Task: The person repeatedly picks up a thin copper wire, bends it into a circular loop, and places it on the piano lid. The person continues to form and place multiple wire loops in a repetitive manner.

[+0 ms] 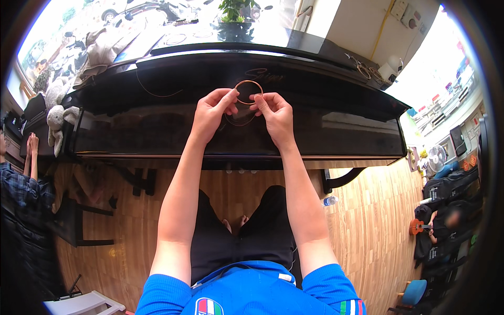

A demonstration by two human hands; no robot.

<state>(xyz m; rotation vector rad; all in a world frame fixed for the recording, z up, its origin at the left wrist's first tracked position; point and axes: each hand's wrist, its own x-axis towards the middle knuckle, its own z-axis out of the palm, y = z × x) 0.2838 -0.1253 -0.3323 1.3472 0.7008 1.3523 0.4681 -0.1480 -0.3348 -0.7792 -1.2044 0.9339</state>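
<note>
Between my two hands is a thin coil of copper-coloured wire (249, 81), held up in a round loop in front of the black piano (157, 123). My left hand (212, 111) pinches the loop's left side between thumb and fingers. On the opposite side, my right hand (279, 115) grips it the same way, with the thumb toward the coil. Both forearms reach up from the lower edge. A faint reflection of the loop shows in the glossy piano just below my hands.
A thin loose wire (148, 91) curves over the piano's left front. On its top stand a green plant (234, 10) and, at right, tangled cables (365, 68). A grey plush toy (56, 116) sits at the left end. A water bottle (329, 201) is on the floor; people are at both sides.
</note>
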